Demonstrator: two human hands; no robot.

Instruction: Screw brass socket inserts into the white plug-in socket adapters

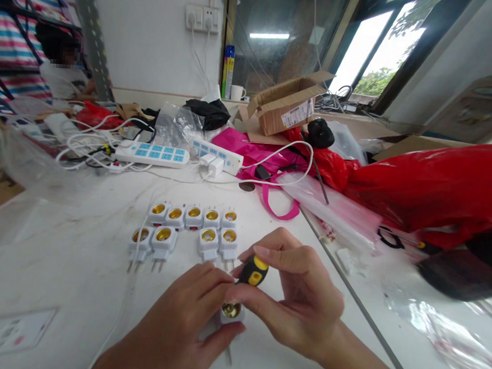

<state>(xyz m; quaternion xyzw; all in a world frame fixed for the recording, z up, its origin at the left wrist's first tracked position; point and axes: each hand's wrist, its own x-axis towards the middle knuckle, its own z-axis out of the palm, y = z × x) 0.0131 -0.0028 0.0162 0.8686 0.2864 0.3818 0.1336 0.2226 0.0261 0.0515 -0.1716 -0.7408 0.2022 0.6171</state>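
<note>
The socket, white plastic with a round golden cup, is pinched within the left grip; the right grip holds a stubby black-yellow screwdriver above it.

In the lower centre, the screwdriver handle looks like smooth black and yellow plastic; the held socket is pale plastic lined with shiny, gold-toned metal. The lined-up sockets left of centre repeat that pairing — smooth white plastic, brassy metal inside — with metal prongs. The tabletop looks smooth. At right, the red sheeting is glossy, creased plastic; in the upper centre, the box is matt brown cardboard — with a paper label.
</note>
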